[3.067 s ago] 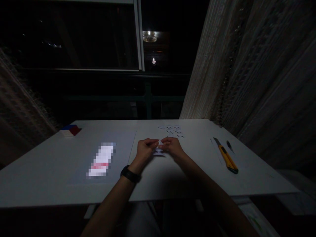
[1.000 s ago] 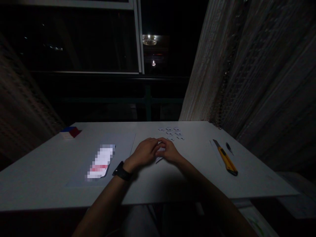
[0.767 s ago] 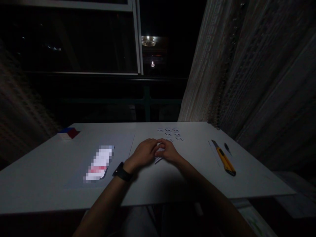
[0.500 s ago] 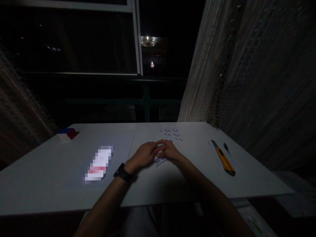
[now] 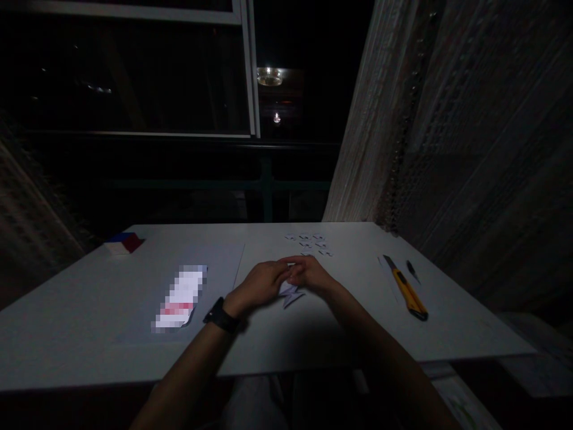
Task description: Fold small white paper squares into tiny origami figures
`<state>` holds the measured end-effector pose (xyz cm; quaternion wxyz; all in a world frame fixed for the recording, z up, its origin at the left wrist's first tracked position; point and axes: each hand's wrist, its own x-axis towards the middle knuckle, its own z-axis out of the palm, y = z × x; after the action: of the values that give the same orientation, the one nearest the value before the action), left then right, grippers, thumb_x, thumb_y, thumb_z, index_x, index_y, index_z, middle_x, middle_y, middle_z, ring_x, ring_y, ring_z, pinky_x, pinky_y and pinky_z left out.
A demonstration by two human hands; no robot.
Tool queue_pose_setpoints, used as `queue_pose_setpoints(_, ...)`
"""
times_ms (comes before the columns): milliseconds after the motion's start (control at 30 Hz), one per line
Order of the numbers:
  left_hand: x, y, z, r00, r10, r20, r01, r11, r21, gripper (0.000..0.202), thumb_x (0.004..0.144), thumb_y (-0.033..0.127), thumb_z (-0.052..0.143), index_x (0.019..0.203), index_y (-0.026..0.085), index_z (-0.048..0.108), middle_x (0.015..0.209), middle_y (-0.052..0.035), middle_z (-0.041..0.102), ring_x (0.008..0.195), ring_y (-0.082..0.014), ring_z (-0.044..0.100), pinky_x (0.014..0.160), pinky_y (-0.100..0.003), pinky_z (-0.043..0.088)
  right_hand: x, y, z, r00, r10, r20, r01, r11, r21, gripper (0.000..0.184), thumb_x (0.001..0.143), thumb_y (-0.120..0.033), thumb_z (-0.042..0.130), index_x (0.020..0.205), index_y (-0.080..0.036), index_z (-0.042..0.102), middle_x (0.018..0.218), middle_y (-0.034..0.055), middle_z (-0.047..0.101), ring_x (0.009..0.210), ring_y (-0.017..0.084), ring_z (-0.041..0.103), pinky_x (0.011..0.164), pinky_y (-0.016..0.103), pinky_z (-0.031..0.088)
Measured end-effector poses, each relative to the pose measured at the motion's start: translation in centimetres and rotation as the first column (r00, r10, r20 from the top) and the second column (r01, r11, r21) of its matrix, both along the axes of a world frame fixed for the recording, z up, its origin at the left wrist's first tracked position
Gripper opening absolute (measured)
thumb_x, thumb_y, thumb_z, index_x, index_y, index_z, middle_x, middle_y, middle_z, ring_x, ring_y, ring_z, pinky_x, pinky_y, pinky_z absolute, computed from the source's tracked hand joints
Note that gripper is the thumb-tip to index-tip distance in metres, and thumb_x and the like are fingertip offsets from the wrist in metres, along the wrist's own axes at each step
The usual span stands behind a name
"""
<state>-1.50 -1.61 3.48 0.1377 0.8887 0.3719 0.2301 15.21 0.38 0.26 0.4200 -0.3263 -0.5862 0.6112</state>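
A: What's in hand? Count.
B: One folded paper (image 5: pixel 291 293), mid-counter. Left hand (image 5: pixel 263 283) and right hand (image 5: pixel 312 273) both grasp it, digits closed over its far part and meeting each other.
A: Looks?
B: White, a bit lilac in the dim light. Sharp triangular points stick out on the near side. Rest is under the fingers, so full shape unknown. Can't tell if it touches the counter (image 5: pixel 89 298).
A: Just beyond the paper?
B: Seven small paper pieces (image 5: pixel 305 245) visible, rows of three, two, two. Dark bits on them: marks or shadow, can't tell. One in the nearest row is partly covered by the right hand.
A: Left of the paper?
B: One phone (image 5: pixel 181 298), screen pixelated, unreadable, on one large sheet (image 5: pixel 221 266) that fades into the counter. Farther left, one block (image 5: pixel 123 243): blue, white, red faces. One black watch (image 5: pixel 221 315), left wrist.
A: Right of it?
B: One yellow cutter (image 5: pixel 407 291), blade exposed. Farther right, one small dark object (image 5: pixel 412 271), too small to identify.
A: Well past the paper?
B: Two curtains (image 5: pixel 358 131), one per side, and one window frame (image 5: pixel 249 71). All cut off by the view.
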Motion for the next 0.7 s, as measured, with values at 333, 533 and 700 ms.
queue_pose_setpoints(333, 0.5, -0.4, -0.4, 0.999, 0.049, 0.007, -0.049, 0.998, 0.039, 0.033, 0.088, 0.036, 0.031, 0.077, 0.017, 0.056, 0.077, -0.0041, 0.061, 0.068, -0.0155, 0.052, 0.062, -0.026, 0.033, 0.0, -0.7, 1.0, 0.983, 0.096, 0.158, -0.132, 0.964, 0.23, 0.08, 0.048, -0.015, 0.074, 0.121, -0.016, 0.043, 0.067, -0.0033, 0.064, 0.067, 0.015, 0.059, 0.068, 0.031, 0.046)
queue_pose_setpoints(533, 0.7, -1.1, 0.4, 1.0, 0.025, -0.013, -0.025, 0.999, 0.029, 0.041, 0.089, 0.041, 0.025, 0.079, 0.017, 0.057, 0.077, -0.0052, 0.061, 0.069, -0.0163, 0.053, 0.064, -0.028, 0.035, 0.0, -0.5, 0.8, 0.986, 0.051, 0.157, -0.082, 0.977, 0.198, 0.069, 0.046, -0.013, 0.073, 0.111, -0.017, 0.048, 0.058, -0.0058, 0.059, 0.056, 0.013, 0.057, 0.054, 0.027, 0.047)
queue_pose_setpoints(700, 0.5, -0.9, 0.2, 1.0, -0.005, 0.003, 0.005, 1.0, -0.031, 0.042, 0.089, 0.041, 0.027, 0.076, 0.017, 0.059, 0.069, -0.0038, 0.061, 0.064, -0.0154, 0.053, 0.06, -0.026, 0.033, 0.0, -0.5, 1.0, 0.988, 0.061, 0.139, -0.088, 0.977, 0.195, 0.065, 0.048, -0.013, 0.073, 0.107, -0.019, 0.048, 0.057, -0.0073, 0.057, 0.053, 0.011, 0.055, 0.054, 0.026, 0.047)
